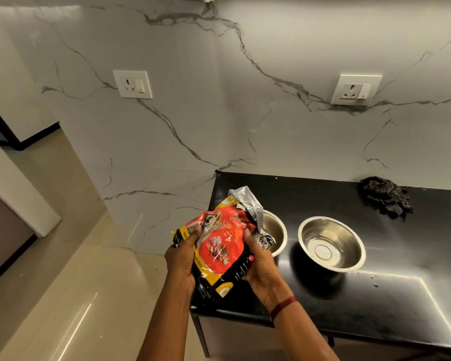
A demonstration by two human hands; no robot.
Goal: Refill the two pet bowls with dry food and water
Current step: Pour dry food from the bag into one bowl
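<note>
I hold a red, yellow and black dry pet food bag [220, 246] with both hands over the left end of the black counter [375, 295]. My left hand [181, 259] grips its left side and my right hand [258, 264] grips its right side. The bag's torn silver top points up and to the right, above the left steel bowl [275, 229], which the bag partly hides. The right steel bowl [332, 244] stands beside it and looks empty and dry.
A dark checked cloth [385, 198] lies crumpled at the back right of the counter. A marble wall with two sockets [132, 84] [356, 90] rises behind. Beige floor [71, 269] spreads to the left. A few crumbs [374, 281] lie near the right bowl.
</note>
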